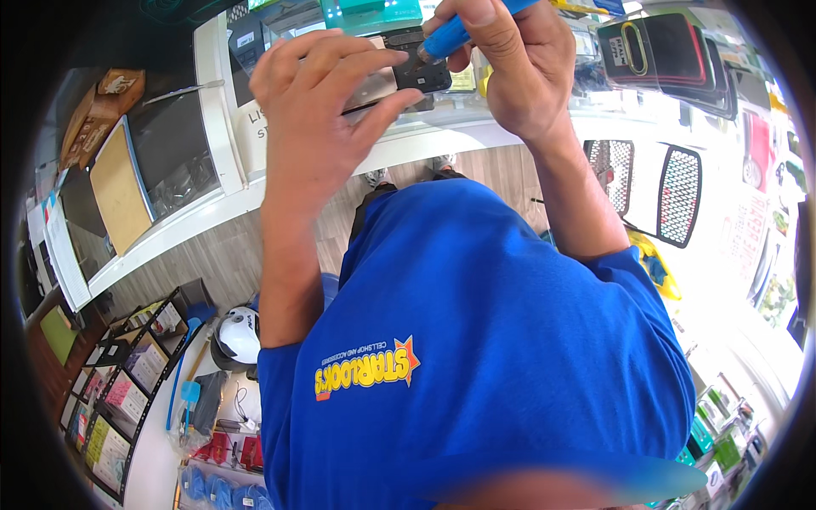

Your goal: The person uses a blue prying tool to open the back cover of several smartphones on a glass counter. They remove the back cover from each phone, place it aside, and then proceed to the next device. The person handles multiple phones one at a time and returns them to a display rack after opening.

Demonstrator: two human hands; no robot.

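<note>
My left hand (314,110) grips an opened phone (422,75), silver on its left part and black on its right, held up over the white-edged glass counter (476,132) at the top of the view. In my right hand (523,72) is a thick blue cylindrical tool (450,34), with its dark tip down at the black part of the phone. I cannot make out whether the tip touches it. Part of the phone is hidden behind my left fingers.
Dark stacked cases (654,53) lie at the upper right. Tan folders (121,191) rest on the left counter. Below are a compartmented shelf of boxes (127,395), a white helmet (238,331) and a yellow bag (654,263). Mesh racks (676,191) stand at the right.
</note>
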